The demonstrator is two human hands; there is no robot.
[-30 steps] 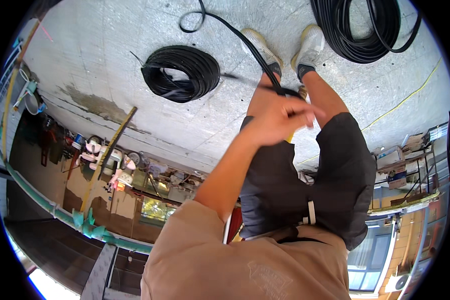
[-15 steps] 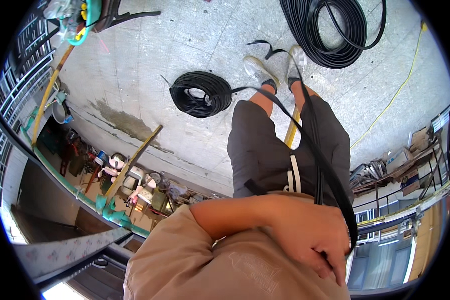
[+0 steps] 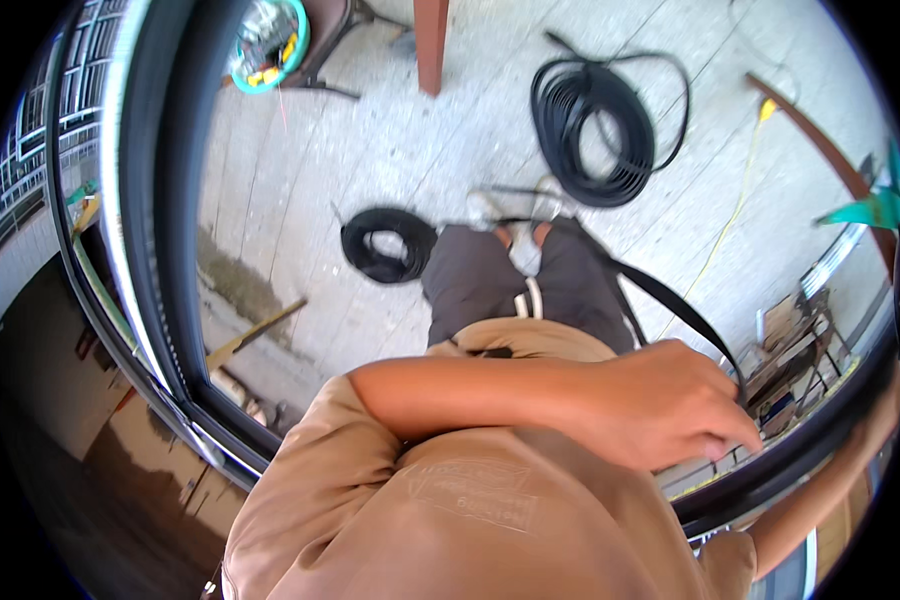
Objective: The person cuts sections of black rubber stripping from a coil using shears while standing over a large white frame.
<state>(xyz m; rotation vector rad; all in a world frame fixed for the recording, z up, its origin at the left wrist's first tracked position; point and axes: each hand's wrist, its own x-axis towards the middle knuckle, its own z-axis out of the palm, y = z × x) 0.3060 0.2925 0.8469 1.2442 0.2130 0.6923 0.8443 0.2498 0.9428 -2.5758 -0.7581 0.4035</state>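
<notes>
While a dark frame point(image 3: 180, 200) now fills more of the left side than half a second ago, the left hand point(image 3: 685, 405) has moved up and farther right across the chest, its fingers curled narrowly on a black strip point(image 3: 670, 295) that slants up from the shoes; the right forearm point(image 3: 830, 490) has come into sight at the right rim, its hand out of view, so how that hand stands cannot be told; the work thus seems lifted from the floor point(image 3: 470, 130) to chest height, the coils left lying; counted from the left, one teal basin point(image 3: 301, 50) sits toward the floor's far left corner, one reddish-brown post point(image 3: 430, 45) stands right of it, one small black coil point(image 3: 358, 245) lies toward the floor's left edge, just beside the knee; two shoes come next, then one larger black coil point(image 3: 560, 130) beyond them, well apart from that left edge, and one yellow cord point(image 3: 767, 109) near the floor's right edge; the strip shows two strands below the hand, whether one folded piece or two cannot be told
</notes>
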